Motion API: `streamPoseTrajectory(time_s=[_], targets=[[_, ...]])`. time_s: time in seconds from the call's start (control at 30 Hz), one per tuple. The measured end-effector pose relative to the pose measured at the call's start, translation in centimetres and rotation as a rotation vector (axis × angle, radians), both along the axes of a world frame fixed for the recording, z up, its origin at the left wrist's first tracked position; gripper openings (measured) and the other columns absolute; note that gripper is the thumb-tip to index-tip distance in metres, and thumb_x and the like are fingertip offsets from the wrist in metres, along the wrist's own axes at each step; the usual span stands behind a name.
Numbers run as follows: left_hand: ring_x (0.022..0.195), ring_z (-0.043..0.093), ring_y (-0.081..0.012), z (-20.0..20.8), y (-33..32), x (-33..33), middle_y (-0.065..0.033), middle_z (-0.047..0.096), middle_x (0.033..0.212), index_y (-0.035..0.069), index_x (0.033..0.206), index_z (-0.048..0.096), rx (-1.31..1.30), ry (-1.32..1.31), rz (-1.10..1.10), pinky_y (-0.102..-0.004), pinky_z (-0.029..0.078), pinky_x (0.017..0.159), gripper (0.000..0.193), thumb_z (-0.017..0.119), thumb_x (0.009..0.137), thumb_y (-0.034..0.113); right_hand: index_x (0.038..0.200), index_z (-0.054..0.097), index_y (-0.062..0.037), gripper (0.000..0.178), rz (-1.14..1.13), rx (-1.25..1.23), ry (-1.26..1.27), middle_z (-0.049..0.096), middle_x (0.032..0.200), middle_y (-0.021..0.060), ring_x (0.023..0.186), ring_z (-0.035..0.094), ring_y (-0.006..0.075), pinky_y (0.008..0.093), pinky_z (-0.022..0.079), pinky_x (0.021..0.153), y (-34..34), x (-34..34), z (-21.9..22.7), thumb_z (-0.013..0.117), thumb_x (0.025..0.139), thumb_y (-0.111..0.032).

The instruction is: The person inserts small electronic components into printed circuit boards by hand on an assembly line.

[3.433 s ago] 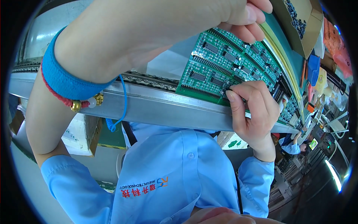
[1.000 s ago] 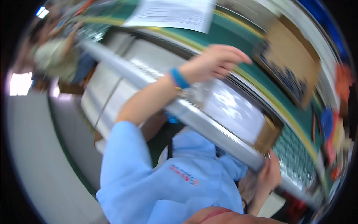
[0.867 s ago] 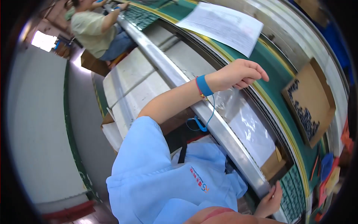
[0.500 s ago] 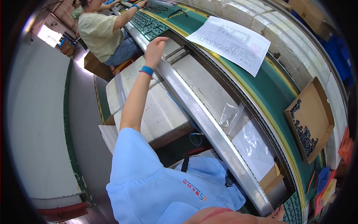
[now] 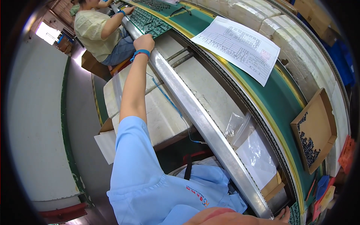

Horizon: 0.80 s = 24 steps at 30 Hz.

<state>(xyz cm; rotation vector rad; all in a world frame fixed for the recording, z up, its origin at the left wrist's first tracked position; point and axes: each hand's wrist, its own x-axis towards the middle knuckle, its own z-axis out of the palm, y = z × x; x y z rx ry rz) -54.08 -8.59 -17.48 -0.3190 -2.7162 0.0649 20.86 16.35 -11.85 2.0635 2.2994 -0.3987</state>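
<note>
Silver metal rail point(image 5: 207, 123) edges an open span; green circuit boards point(image 5: 150, 23) lie at its upper-left end, their row's long axis following it. Left grip point(image 5: 144, 43), curled, reaches their near edge; right grip point(image 5: 283, 216) is beside the lower-right board point(image 5: 295, 213). Whether either grasps anything, I cannot tell.

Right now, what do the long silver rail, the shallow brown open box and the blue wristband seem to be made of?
The long silver rail: metal, perhaps aluminium, dull satin, judging by its soft grey sheen. The shallow brown open box: matt cardboard, judging by its thin folded walls. The blue wristband: possibly elastic fabric, as it looks matt; its weave is too small to tell.
</note>
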Motion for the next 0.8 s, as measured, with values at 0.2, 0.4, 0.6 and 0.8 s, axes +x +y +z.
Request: streamPoseTrajectory(time_s=[0.2, 0.4, 0.6, 0.8], targets=[[0.086, 0.065, -0.0319, 0.4, 0.7, 0.3, -0.0150, 0.067, 0.089, 0.011, 0.087, 0.069, -0.030, -0.027, -0.013, -0.0424, 0.050, 0.073, 0.023, 0.049, 0.079, 0.017, 0.109, 0.062, -0.0046, 0.029, 0.171, 0.128, -0.156, 0.063, 0.102, 0.0196, 0.093, 0.061, 0.0353, 0.0383, 0.048, 0.082, 0.5, -2.5, 0.9, 0.054, 0.090, -0.024], [0.090, 0.064, -0.0284, 1.0, 0.8, 1.6, -0.0107, 0.067, 0.096, 0.023, 0.104, 0.068, -0.055, -0.083, 0.007, -0.0390, 0.050, 0.077, 0.032, 0.049, 0.079, 0.018, 0.109, 0.064, -0.0092, 0.031, 0.271, 0.268, -0.122, 0.064, 0.102, 0.0164, 0.089, 0.061, 0.0357, 0.0389, 0.049, 0.077, 0.9, -2.3, 0.0, 0.055, 0.088, -0.030], [0.090, 0.064, -0.0279, 0.8, 0.9, 1.6, -0.0100, 0.067, 0.096, 0.023, 0.103, 0.069, -0.062, -0.077, 0.013, -0.0385, 0.050, 0.077, 0.032, 0.050, 0.078, 0.018, 0.107, 0.066, -0.0164, 0.029, 0.246, 0.341, -0.163, 0.065, 0.103, 0.0104, 0.084, 0.062, 0.0329, 0.0406, 0.050, 0.073, 1.1, -1.4, -0.8, 0.055, 0.087, -0.034], [0.090, 0.064, -0.0278, 0.8, 0.8, 1.1, -0.0110, 0.067, 0.097, 0.022, 0.104, 0.068, -0.054, -0.079, 0.028, -0.0389, 0.050, 0.077, 0.032, 0.050, 0.078, 0.019, 0.108, 0.066, -0.0181, 0.028, 0.279, 0.338, -0.151, 0.065, 0.103, 0.0096, 0.085, 0.062, 0.0330, 0.0397, 0.050, 0.074, 0.9, -1.4, -0.8, 0.055, 0.087, -0.034]])
